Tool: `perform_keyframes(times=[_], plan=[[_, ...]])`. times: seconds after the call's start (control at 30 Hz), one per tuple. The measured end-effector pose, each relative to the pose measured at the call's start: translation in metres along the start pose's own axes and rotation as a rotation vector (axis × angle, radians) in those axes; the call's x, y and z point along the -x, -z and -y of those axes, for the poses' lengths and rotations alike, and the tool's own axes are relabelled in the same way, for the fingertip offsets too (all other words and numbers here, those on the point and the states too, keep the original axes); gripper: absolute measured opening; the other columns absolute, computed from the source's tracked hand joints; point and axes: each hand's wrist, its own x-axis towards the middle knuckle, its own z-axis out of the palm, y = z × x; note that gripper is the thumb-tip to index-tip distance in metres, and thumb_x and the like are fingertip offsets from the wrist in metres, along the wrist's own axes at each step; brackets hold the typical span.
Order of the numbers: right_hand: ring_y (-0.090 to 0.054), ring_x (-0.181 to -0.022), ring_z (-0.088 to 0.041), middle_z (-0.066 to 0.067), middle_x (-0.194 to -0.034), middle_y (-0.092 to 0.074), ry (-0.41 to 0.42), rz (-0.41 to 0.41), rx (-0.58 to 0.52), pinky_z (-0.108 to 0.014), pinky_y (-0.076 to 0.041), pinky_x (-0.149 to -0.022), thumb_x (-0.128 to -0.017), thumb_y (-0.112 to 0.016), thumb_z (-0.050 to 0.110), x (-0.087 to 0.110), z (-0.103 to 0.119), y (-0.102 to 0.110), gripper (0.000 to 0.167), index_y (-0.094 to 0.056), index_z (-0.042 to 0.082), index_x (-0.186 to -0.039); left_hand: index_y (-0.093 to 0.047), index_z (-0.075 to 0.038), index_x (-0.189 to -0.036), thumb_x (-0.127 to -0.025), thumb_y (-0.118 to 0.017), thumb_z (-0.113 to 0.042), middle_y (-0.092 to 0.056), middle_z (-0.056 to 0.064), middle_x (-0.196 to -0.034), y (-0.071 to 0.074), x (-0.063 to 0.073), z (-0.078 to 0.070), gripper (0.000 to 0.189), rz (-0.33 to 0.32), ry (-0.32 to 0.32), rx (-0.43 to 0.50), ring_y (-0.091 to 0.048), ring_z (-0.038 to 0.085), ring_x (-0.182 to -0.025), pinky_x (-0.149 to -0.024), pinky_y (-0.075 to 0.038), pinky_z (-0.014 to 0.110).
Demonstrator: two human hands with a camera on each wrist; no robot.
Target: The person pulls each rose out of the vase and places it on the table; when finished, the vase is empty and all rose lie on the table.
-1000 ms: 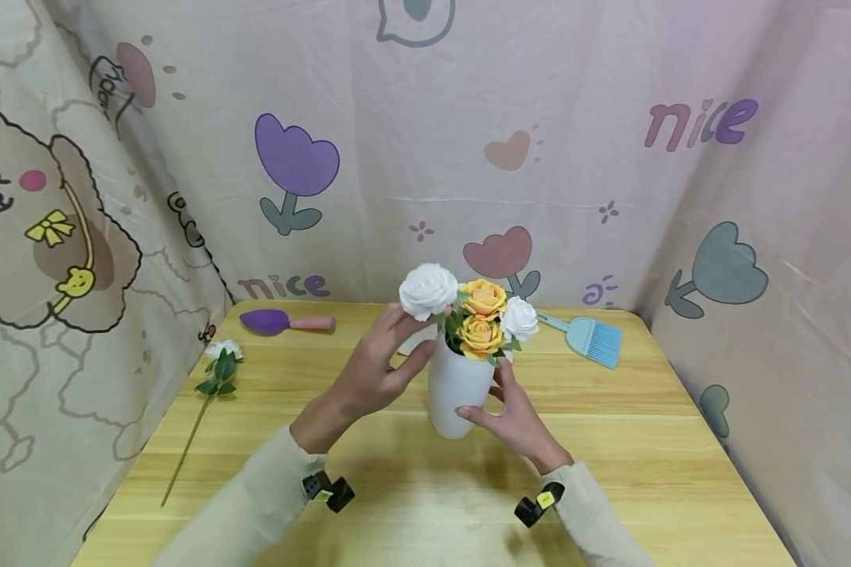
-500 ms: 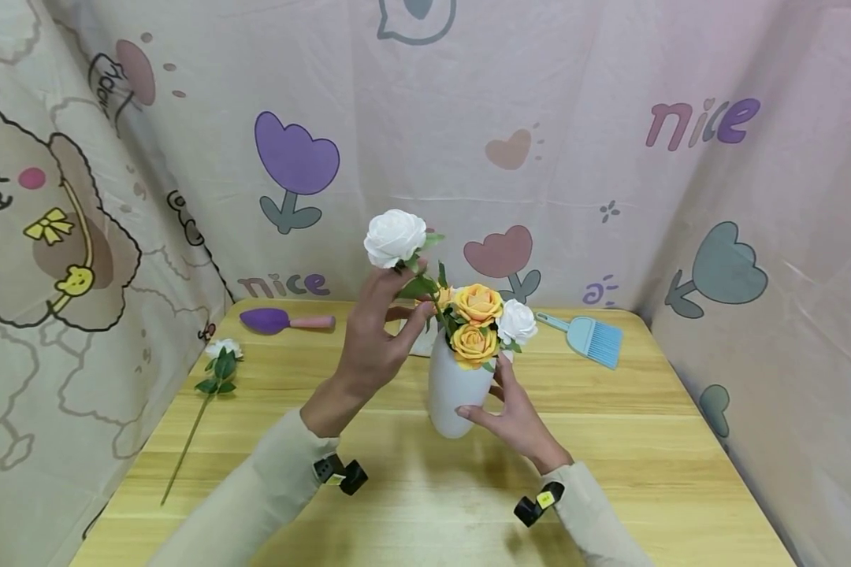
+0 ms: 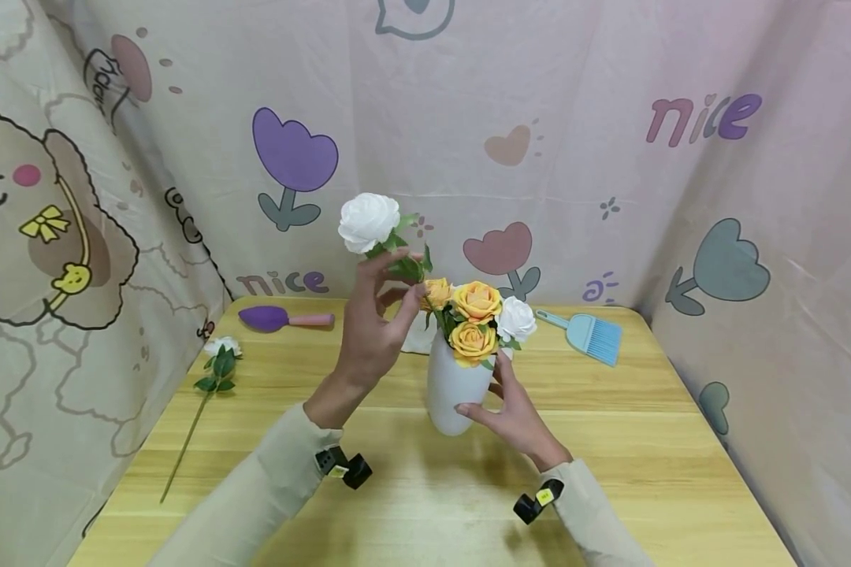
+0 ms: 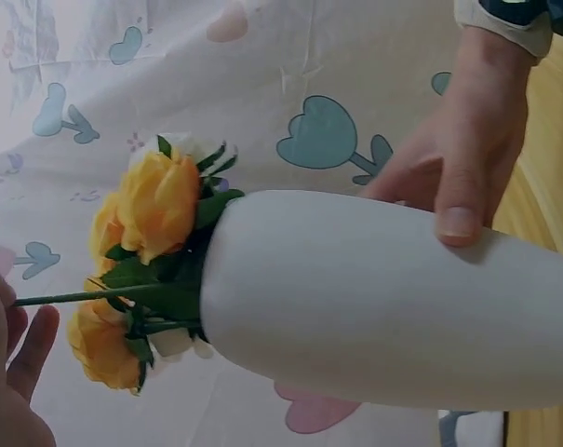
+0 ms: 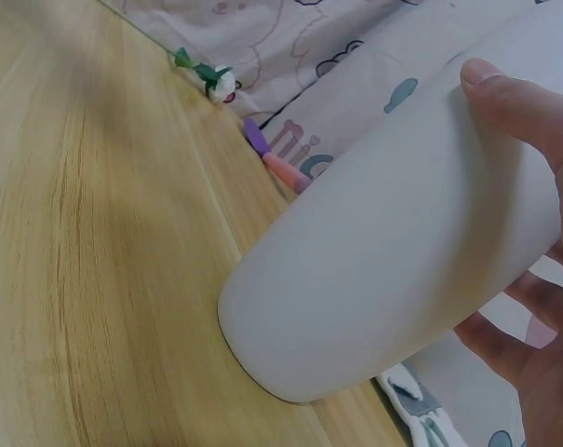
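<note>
My left hand (image 3: 372,327) pinches the stem of a white artificial rose (image 3: 369,223), its bloom raised above and left of the vase. In the left wrist view, the green stem (image 4: 86,296) runs from my fingers towards the mouth of the white vase (image 4: 383,298); its lower end is hidden among leaves. Several orange-yellow roses (image 3: 473,343) and another white rose (image 3: 516,319) stand in the vase. My right hand (image 3: 516,413) grips the vase's right side, thumb in front and fingers behind. The vase stands on the wooden table in the right wrist view.
On the table's left lies another white rose (image 3: 216,378) with a long stem. A purple trowel (image 3: 284,319) with a pink handle and a light blue brush (image 3: 589,337) lie near the back edge. Behind the vase is a whitish flat item (image 3: 417,339), partly hidden. Patterned curtains (image 3: 425,142) surround the table.
My left hand has taken hold of the white rose's stem and moved it up and left, so its bloom is now well above the others. My right hand stays on the vase.
</note>
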Motion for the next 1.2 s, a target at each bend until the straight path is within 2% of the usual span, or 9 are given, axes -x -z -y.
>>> perform_keyframes(times=[0.13, 0.27, 0.47, 0.63, 0.8, 0.97, 1.03, 1.13, 1.2], plan=[[-0.041, -0.158, -0.040, -0.006, -0.173, -0.040, 0.000, 0.003, 0.001, -0.067, -0.044, -0.121, -0.091, -0.090, 0.021, 0.000, 0.002, 0.000, 0.111, -0.016, 0.039, -0.173, -0.052, 0.007, -0.133, -0.103, -0.066, 0.010, -0.061, 0.027, -0.142, 0.001, -0.005, -0.004, 0.033, -0.049, -0.008, 0.036, -0.065, 0.020, -0.115, -0.090, -0.063, 0.024], [-0.042, -0.157, -0.040, -0.006, -0.172, -0.041, -0.008, 0.001, -0.001, -0.067, -0.044, -0.121, -0.092, -0.090, 0.022, 0.000, 0.001, -0.001, 0.111, -0.017, 0.040, -0.172, -0.062, 0.010, -0.121, -0.102, -0.067, 0.010, -0.066, 0.026, -0.139, 0.002, -0.010, -0.006, 0.020, -0.089, -0.034, 0.041, -0.071, 0.013, -0.114, -0.090, -0.065, 0.025], [-0.043, -0.157, -0.039, -0.005, -0.172, -0.042, -0.013, 0.000, -0.006, -0.065, -0.043, -0.121, -0.091, -0.090, 0.022, 0.000, -0.001, -0.001, 0.111, -0.017, 0.044, -0.172, -0.063, 0.015, -0.121, -0.101, -0.065, 0.013, -0.067, 0.028, -0.139, 0.010, -0.021, -0.010, 0.020, -0.136, -0.056, 0.091, -0.077, 0.008, -0.101, -0.085, -0.069, 0.034], [-0.042, -0.157, -0.040, -0.006, -0.173, -0.040, -0.006, -0.001, -0.002, -0.067, -0.043, -0.122, -0.092, -0.091, 0.023, 0.000, -0.002, -0.001, 0.111, -0.016, 0.044, -0.172, -0.063, 0.017, -0.123, -0.101, -0.064, 0.014, -0.070, 0.017, -0.135, 0.026, -0.035, -0.017, 0.022, -0.236, -0.086, 0.124, -0.077, 0.012, -0.097, -0.081, -0.069, 0.036], [-0.041, -0.158, -0.040, -0.005, -0.174, -0.039, 0.003, -0.002, 0.000, -0.067, -0.043, -0.122, -0.092, -0.090, 0.022, 0.001, -0.001, -0.001, 0.111, -0.016, 0.045, -0.172, -0.067, 0.016, -0.123, -0.100, -0.066, 0.013, -0.073, 0.009, -0.132, 0.052, -0.043, -0.021, 0.023, -0.321, -0.105, 0.135, -0.078, 0.017, -0.091, -0.077, -0.069, 0.034], [-0.041, -0.158, -0.039, -0.004, -0.173, -0.040, -0.001, -0.003, 0.001, -0.066, -0.042, -0.122, -0.092, -0.090, 0.021, 0.000, -0.002, -0.002, 0.110, -0.017, 0.045, -0.171, -0.071, 0.012, -0.125, -0.101, -0.069, 0.009, -0.074, 0.011, -0.132, 0.087, -0.031, -0.011, 0.024, -0.281, 0.000, 0.100, -0.078, 0.015, -0.089, -0.076, -0.069, 0.030], [-0.041, -0.158, -0.038, -0.004, -0.173, -0.040, -0.005, -0.004, 0.002, -0.066, -0.042, -0.122, -0.092, -0.091, 0.022, 0.000, -0.002, -0.001, 0.110, -0.018, 0.045, -0.171, -0.073, 0.007, -0.126, -0.102, -0.071, 0.004, -0.078, 0.005, -0.124, 0.103, -0.023, -0.004, 0.024, -0.248, 0.093, 0.022, -0.079, 0.012, -0.087, -0.076, -0.068, 0.028], [-0.041, -0.158, -0.039, -0.004, -0.173, -0.041, -0.007, -0.005, 0.002, -0.066, -0.043, -0.122, -0.092, -0.091, 0.022, 0.000, -0.001, -0.001, 0.110, -0.018, 0.043, -0.171, -0.077, -0.003, -0.129, -0.105, -0.074, -0.010, -0.083, -0.004, -0.111, 0.125, -0.009, 0.006, 0.025, -0.183, 0.243, -0.171, -0.077, 0.005, -0.078, -0.060, -0.062, 0.018], [-0.042, -0.158, -0.040, -0.006, -0.173, -0.041, -0.004, -0.004, 0.008, -0.067, -0.043, -0.121, -0.092, -0.091, 0.021, 0.001, 0.000, -0.001, 0.110, -0.017, 0.041, -0.172, -0.078, -0.010, -0.130, -0.106, -0.074, -0.019, -0.082, -0.012, -0.098, 0.138, 0.002, 0.012, 0.026, -0.140, 0.350, -0.277, -0.076, 0.003, -0.073, -0.058, -0.059, 0.015]])
